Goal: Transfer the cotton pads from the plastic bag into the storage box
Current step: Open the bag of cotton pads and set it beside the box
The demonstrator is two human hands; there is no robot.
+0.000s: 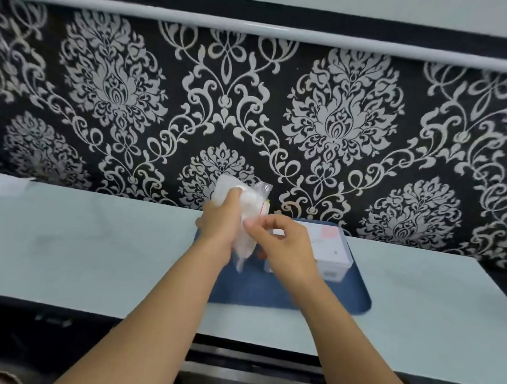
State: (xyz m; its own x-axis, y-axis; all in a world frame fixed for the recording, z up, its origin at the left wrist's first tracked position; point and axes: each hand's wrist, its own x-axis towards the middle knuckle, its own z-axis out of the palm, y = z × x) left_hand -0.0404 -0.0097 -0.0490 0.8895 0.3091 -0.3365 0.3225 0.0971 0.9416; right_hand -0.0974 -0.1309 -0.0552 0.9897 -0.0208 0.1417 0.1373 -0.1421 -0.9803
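The left hand [221,219] grips the bag [248,210] of pads above the surface's far edge; right fingers [256,224] pinch its side. Opening step: next, part the bag's mouth toward the box [331,253].

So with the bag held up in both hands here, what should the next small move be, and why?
Probably open the bag's mouth. The left hand grips the plastic bag upright above the blue mat, the right hand pinches its edge, the pads look still inside, and the storage box behind appears closed.
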